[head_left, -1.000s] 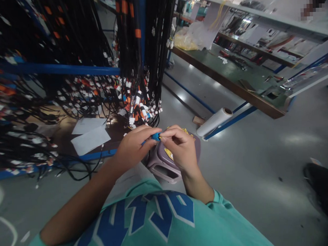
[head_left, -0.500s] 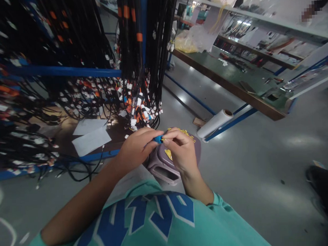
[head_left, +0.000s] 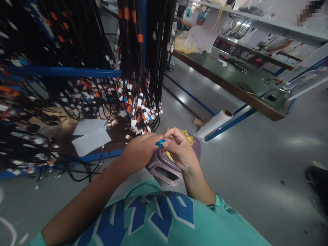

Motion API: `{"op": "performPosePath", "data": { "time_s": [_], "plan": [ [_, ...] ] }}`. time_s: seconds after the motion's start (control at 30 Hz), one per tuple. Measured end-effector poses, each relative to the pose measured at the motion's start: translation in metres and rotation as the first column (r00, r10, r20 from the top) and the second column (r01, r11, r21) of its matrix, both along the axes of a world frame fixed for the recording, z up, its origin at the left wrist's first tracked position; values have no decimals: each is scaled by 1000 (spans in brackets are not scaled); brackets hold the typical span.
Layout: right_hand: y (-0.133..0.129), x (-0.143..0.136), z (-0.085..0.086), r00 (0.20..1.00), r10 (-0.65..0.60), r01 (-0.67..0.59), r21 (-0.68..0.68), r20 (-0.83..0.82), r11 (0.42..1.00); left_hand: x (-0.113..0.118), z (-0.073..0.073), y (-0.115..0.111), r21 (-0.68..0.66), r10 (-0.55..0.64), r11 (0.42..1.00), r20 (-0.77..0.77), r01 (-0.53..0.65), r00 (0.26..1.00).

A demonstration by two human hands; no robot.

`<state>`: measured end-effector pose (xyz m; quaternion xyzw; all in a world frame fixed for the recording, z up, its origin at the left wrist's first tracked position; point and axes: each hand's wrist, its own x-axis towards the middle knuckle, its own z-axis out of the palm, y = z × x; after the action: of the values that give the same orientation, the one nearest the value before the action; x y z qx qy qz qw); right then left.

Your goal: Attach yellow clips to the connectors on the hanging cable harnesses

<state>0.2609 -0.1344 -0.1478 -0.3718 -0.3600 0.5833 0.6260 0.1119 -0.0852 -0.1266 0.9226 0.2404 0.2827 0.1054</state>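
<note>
My left hand (head_left: 139,149) and my right hand (head_left: 179,148) meet in front of my chest, both pinching a small blue connector (head_left: 160,142) between their fingertips. Just below them stands a purple plastic stool (head_left: 165,166) with small yellow pieces (head_left: 188,136) on its top. Black wire harnesses with white and orange ends (head_left: 140,102) hang from a blue rack just beyond my hands.
White paper sheets (head_left: 90,134) lie on the rack's low shelf at left. A roll of clear film (head_left: 214,123) lies on the floor by a long green-topped bench (head_left: 232,77). A dark shape (head_left: 321,189) sits at the right edge on the grey floor.
Both hands have shifted slightly right and lower, still pinching the blue connector. The fingers have turned it a little.
</note>
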Motion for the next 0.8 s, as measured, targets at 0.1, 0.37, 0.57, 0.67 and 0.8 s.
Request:
{"op": "performPosePath", "data": {
  "time_s": [0.1, 0.37, 0.57, 0.67, 0.8],
  "plan": [
    [1, 4, -1, 998, 55, -56, -30, -9, 998, 1, -3, -2, 40, 1, 999, 4, -1, 1000],
    [4, 0, -11, 999, 0, -1, -17, -36, 1000, 0, -10, -7, 40, 83, 996, -149, -77, 985],
    [16, 10, -17, 982, 147, -156, 63, 122, 986, -11, -1, -13, 48, 63, 997, -28, -62, 998],
    [45, 27, -23, 874, -63, 5, 122, 481, 992, -24, 6, -19, 59, 20, 998, 36, -23, 999],
    [100, 47, -21, 230, -439, 109, 425, 869, 898, -43, 19, -30, 43, -32, 999, 91, 28, 995]
  ]
}}
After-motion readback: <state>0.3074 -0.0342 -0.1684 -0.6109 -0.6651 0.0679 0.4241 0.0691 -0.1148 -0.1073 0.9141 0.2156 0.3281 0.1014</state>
